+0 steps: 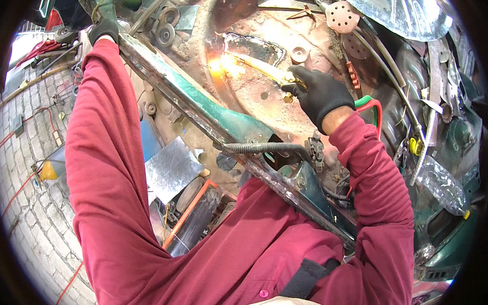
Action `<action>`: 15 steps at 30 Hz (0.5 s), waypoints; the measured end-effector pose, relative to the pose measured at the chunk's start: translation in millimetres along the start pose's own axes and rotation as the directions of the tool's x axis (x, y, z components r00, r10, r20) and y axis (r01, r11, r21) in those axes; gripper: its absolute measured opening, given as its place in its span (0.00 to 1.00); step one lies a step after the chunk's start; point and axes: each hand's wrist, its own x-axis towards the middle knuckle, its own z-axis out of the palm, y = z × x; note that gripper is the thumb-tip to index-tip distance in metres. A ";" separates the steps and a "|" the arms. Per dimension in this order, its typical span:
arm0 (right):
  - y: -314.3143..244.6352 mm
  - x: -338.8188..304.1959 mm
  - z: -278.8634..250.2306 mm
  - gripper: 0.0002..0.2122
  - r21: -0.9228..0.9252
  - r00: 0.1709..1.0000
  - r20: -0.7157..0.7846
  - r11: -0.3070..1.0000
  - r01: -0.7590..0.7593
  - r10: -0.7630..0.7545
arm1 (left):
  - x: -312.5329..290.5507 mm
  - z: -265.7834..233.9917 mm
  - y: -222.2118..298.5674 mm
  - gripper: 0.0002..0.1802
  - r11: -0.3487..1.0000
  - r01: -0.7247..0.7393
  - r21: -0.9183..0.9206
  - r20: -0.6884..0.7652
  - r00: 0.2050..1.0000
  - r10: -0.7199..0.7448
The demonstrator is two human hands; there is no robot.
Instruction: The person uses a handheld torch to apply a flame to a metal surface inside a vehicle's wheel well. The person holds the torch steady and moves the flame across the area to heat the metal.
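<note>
In my black-gloved right hand (317, 93) is the brass-coloured handle of a gas torch (260, 66). Its nozzle points left, and a bright orange flame glows at the rusty floor panel (256, 96) of a vehicle body. Beside the flame lies a dark-edged, scorched patch (258, 48) in the panel. Green and red hoses (372, 103) run behind my right wrist. At the far left, my gloved left hand (104, 31) is closed around the green body frame (202, 105), where the sill meets an upright; its fingertips are partly hidden.
The sill crosses diagonally before my body, carrying a ribbed conduit (265, 148). Round discs (343, 17) and metal strips lie at the far right, a clear plastic bottle (441, 186) nearer. Below the sill are a metal sheet (173, 169) and an orange-edged box (191, 212). Cables cross the brick paving (32, 220).
</note>
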 end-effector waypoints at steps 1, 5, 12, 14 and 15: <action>1.0 2.0 3.1 0.09 0.000 1.000 -0.011 1.000 -0.018 0.018 | -8.7 -11.5 17.1 0.24 0.992 -0.088 0.094 0.004 0.996 0.088; 3.6 4.6 12.2 0.08 -0.022 0.999 -0.029 0.999 0.032 -0.033 | -19.8 -28.8 11.0 0.22 0.968 -0.151 0.202 0.036 0.988 0.147; 3.9 7.8 14.8 0.07 -0.040 1.000 -0.002 0.999 0.028 -0.029 | -39.2 -47.4 12.4 0.23 0.976 -0.130 0.178 0.075 0.990 0.118; 4.4 7.8 15.8 0.07 -0.052 0.999 -0.016 0.998 0.035 -0.036 | -40.3 -49.4 14.1 0.24 0.979 -0.118 0.166 0.081 0.991 0.106; 3.9 7.2 15.0 0.07 -0.063 0.999 -0.022 0.998 0.030 -0.031 | -39.5 -49.5 16.9 0.24 0.979 -0.121 0.162 0.079 0.991 0.110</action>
